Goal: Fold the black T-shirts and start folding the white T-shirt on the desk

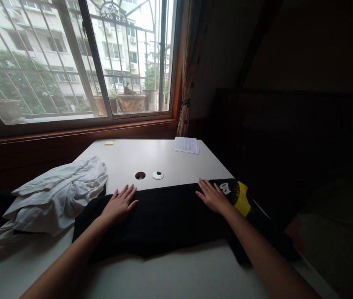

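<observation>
A black garment (166, 220) with a yellow patch and a white print near its right end lies spread across the white table. Its exact kind is hard to make out. My left hand (118, 206) rests flat on its left part, fingers apart and pointing at the far edge. On the right part, close to the white print, my right hand (213, 197) lies flat with its fingers spread. Neither hand grips the cloth. A crumpled heap of white clothing (61, 195) sits left of my left hand, touching or overlapping the black garment's left end.
Beyond the garment, the white table (123, 160) has a round hole (140, 175) and a round white cover (158, 175). Papers (186, 145) and a yellow sticky note (109, 142) lie at its far side. A barred window (126, 62) and a tied curtain (187, 74) stand behind.
</observation>
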Motion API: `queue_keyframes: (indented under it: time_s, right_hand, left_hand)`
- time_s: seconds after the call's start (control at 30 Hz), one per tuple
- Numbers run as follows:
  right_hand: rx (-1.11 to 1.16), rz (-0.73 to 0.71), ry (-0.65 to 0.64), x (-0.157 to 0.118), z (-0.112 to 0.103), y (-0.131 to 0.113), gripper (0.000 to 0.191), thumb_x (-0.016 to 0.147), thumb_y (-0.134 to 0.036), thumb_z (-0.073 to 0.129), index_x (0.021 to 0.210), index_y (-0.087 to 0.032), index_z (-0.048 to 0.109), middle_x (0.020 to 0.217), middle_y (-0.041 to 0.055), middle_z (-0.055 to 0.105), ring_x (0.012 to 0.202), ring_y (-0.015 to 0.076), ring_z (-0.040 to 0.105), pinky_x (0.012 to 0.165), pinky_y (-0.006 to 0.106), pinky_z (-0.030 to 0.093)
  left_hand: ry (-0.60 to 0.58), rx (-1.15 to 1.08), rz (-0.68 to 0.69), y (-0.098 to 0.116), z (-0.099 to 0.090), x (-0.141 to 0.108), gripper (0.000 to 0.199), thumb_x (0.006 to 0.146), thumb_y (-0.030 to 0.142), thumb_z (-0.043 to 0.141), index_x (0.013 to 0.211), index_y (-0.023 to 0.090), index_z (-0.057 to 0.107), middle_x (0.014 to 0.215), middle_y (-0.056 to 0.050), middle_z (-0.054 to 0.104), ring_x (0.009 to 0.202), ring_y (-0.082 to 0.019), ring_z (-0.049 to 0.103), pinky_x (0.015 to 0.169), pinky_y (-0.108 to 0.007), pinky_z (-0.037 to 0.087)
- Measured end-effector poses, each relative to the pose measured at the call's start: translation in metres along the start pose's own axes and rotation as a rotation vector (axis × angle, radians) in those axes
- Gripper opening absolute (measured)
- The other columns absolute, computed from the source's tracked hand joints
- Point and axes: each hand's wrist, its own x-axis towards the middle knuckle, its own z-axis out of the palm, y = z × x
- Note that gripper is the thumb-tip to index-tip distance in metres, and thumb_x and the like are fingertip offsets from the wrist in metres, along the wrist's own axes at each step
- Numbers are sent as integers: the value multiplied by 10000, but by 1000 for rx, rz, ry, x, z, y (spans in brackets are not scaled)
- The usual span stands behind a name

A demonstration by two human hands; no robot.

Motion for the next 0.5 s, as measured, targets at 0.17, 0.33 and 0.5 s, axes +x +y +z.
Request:
queue_keyframes:
  time_s: [0.17, 0.33, 0.5]
  right_hand:
    - [36, 50, 82, -5, 6, 17, 640, 1033, -541, 232, 1593, -232, 262, 1661, 43, 240, 1534, 236, 194, 1238, 549, 136]
    - [49, 109, 194, -2, 19, 28, 613, 1028, -489, 258, 1529, -167, 403, 1613, 107, 360, 1515, 285, 251, 1207, 554, 244]
    - [-34, 176, 295, -3, 18, 32, 532, 1012, -398, 313, 1425, -145, 532, 1559, 151, 426, 1434, 346, 378, 1132, 518, 369]
  left_hand:
    - [48, 39, -84, -55, -1, -28, 628, 1033, 533, 340, 1571, 209, 341, 1637, -84, 280, 1526, -283, 225, 1228, -487, 194]
    - [78, 63, -100, -65, -2, -38, 606, 1036, 505, 349, 1563, 204, 362, 1634, -77, 295, 1513, -260, 271, 1231, -436, 214]
    - [111, 27, -15, -65, -6, -39, 575, 1040, 480, 389, 1559, 235, 365, 1638, -77, 288, 1508, -274, 282, 1214, -483, 278]
